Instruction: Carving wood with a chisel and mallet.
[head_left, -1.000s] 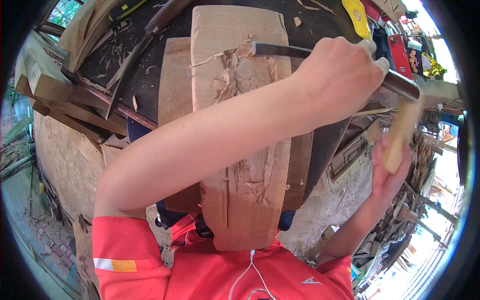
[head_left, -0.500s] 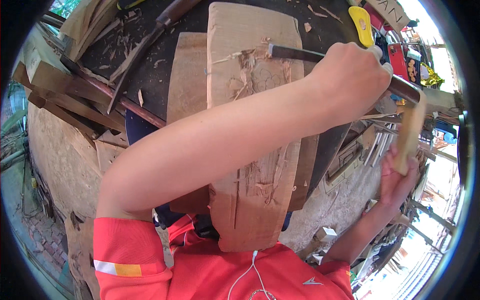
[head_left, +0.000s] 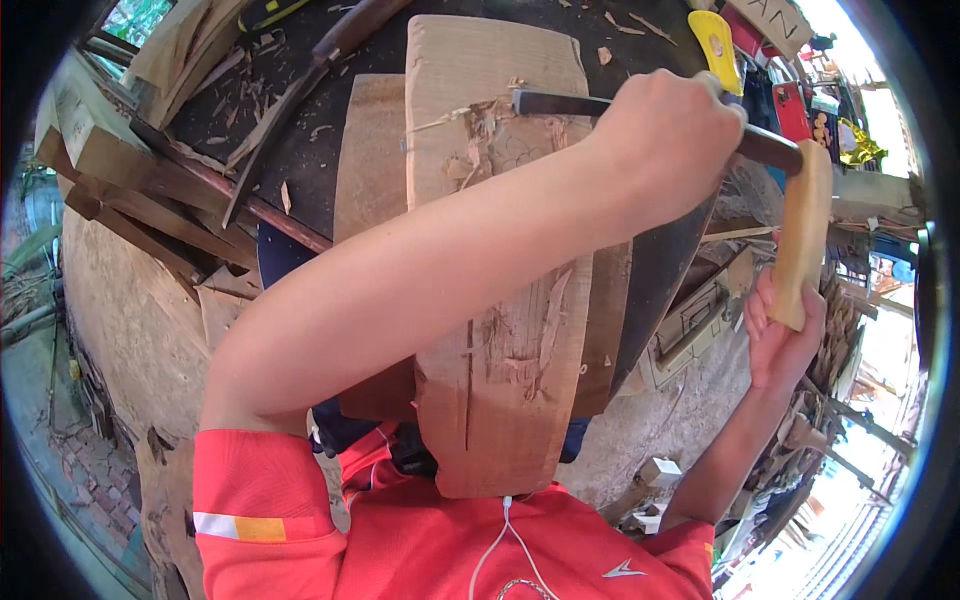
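My left hand (head_left: 675,140) grips a long dark chisel (head_left: 560,103) that lies across the upper part of a pale wooden board (head_left: 490,60). The chisel's tip rests among torn chips beside a partly hidden pencilled carving outline. My left forearm crosses over the board. At the right, my right hand (head_left: 775,335) holds a light wooden mallet (head_left: 805,235), whose upper end is at the butt of the chisel's handle. The board's near end reaches my red shirt, and it lies on a wider wooden piece (head_left: 370,140) with a darker tone.
A dark work surface (head_left: 230,90) carries shavings, a long curved blade with wooden handle (head_left: 355,30) and a yellow object (head_left: 715,45). Stacked offcuts (head_left: 140,190) crowd the left. A red case-like object (head_left: 790,110) and wood scraps clutter the right, above a dusty floor (head_left: 620,450).
My right hand and the mallet have risen and shifted slightly left. My left hand and the chisel have slid a little leftward, while the whole view has shifted slightly.
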